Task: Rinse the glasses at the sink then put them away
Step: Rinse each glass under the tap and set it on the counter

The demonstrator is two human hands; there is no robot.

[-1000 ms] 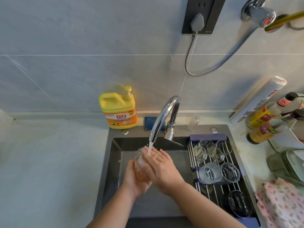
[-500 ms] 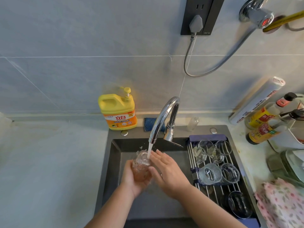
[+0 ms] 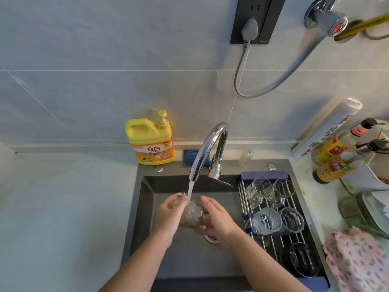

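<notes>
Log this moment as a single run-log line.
step: rinse | left hand holds glass | right hand touches glass | tap running onto glass, over sink | other glasses on rack

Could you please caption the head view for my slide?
Left hand and right hand rinse a glass under the running tap.
</notes>
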